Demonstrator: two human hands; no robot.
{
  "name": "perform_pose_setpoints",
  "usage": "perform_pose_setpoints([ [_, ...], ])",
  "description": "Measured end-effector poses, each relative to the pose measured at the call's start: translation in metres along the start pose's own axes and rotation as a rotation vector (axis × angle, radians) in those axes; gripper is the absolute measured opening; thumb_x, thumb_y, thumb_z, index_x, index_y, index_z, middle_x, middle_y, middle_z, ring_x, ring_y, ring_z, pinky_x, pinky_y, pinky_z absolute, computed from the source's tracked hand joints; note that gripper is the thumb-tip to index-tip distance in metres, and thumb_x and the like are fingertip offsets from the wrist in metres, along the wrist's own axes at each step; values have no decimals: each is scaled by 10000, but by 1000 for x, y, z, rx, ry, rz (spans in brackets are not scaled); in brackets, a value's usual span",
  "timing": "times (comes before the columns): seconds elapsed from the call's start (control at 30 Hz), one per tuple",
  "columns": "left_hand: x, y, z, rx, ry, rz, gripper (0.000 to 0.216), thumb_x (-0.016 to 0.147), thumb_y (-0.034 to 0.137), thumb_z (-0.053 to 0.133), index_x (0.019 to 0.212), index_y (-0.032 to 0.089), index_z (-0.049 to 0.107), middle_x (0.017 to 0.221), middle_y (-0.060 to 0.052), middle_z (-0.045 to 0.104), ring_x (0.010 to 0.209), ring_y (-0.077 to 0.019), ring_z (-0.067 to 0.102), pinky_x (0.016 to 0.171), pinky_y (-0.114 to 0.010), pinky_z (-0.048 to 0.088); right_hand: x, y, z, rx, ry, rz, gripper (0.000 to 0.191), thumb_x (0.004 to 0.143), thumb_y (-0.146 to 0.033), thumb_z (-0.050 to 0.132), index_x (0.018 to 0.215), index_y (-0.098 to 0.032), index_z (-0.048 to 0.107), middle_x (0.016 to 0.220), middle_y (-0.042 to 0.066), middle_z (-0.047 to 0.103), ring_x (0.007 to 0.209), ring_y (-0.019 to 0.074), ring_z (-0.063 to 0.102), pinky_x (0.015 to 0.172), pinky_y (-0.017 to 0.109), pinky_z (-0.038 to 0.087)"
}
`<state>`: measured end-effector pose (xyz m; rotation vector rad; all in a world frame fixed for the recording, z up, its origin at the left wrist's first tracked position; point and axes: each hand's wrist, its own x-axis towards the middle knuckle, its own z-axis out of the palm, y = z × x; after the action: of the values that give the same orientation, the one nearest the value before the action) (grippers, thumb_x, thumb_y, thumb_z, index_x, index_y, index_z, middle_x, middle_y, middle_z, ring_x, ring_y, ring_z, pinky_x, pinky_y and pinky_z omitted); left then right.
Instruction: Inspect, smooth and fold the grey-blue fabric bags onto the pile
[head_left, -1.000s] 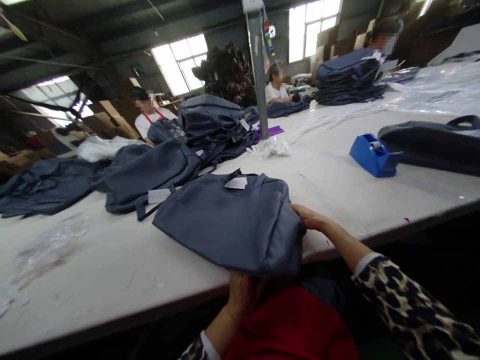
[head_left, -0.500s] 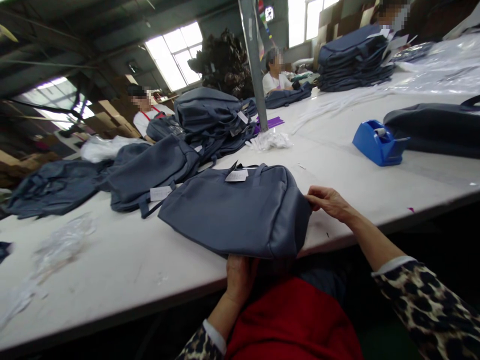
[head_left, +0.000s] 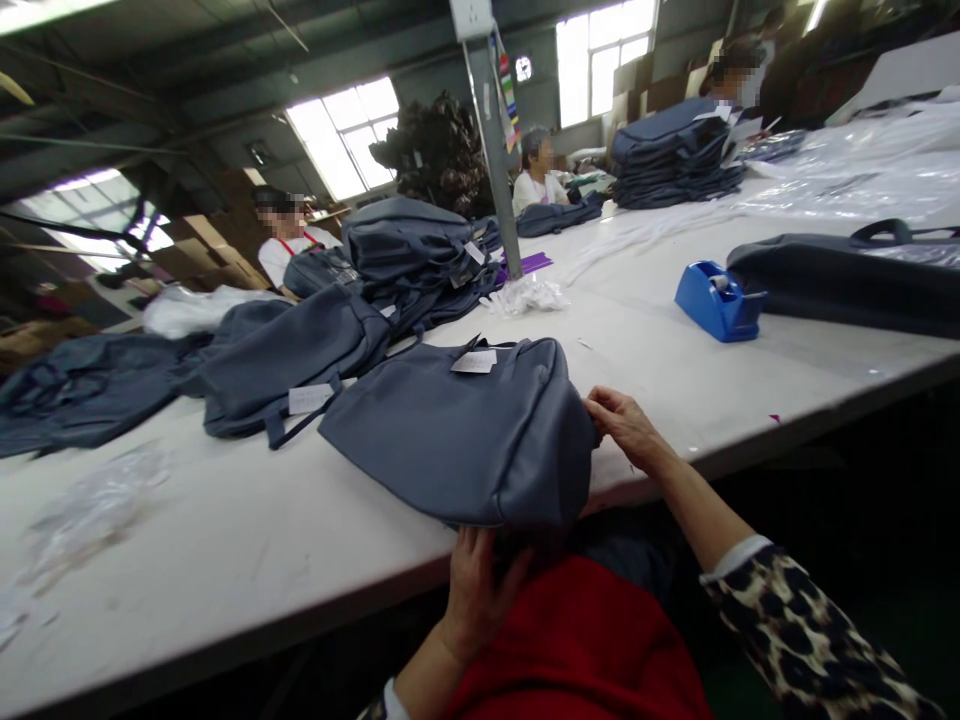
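Note:
A blue-grey bag [head_left: 465, 440] with a white paper tag [head_left: 474, 362] lies on the white table [head_left: 225, 540] right in front of me, its near end hanging over the table's edge. My left hand [head_left: 478, 585] reaches up from below and touches the underside of that near end, fingers spread. My right hand [head_left: 624, 425] is pressed against the bag's right side with the fingers curled on its edge. Both arms wear leopard-print sleeves.
More blue-grey bags [head_left: 292, 355] lie in heaps to the left and behind. A blue tape dispenser [head_left: 716, 300] and a dark bag [head_left: 847, 280] sit to the right. A steel post [head_left: 495, 150] rises mid-table. Other people sit at the far side.
The bag has slid slightly left and toward me. My right hand went from lying flat by the bag to curling on its right edge. My left hand's fingers spread wider beneath it.

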<state>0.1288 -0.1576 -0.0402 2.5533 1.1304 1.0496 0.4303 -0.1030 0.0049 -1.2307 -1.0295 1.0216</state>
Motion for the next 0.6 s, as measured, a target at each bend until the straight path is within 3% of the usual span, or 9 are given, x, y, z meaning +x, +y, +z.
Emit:
perform_pose_setpoints([
  [0.13, 0, 13, 2, -125, 102, -233, 811, 712, 457, 790, 1357, 181, 383, 1288, -143, 500, 1226, -333, 503, 1007, -512, 458, -7, 1, 17, 33, -22, 5, 497, 740, -647, 672, 676, -206, 453, 563, -70, 459, 511, 83, 423, 485, 226, 362],
  [0.27, 7, 15, 7, -262, 136, -421, 853, 655, 434, 835, 1335, 187, 382, 1311, -116, 464, 1271, -312, 460, 1089, -508, 383, -13, 3, 18, 41, -36, 21, 504, 735, -647, 676, 663, -203, 448, 566, -75, 419, 517, 81, 402, 488, 221, 361],
  [0.6, 11, 1, 19, -192, 127, -425, 992, 566, 429, 898, 1358, 178, 356, 1330, -139, 439, 1321, -354, 388, 1115, -558, 326, -26, 21, 1, -44, 100, 61, 479, 712, -642, 695, 676, -206, 501, 584, -44, 475, 534, 117, 468, 502, 252, 427],
])
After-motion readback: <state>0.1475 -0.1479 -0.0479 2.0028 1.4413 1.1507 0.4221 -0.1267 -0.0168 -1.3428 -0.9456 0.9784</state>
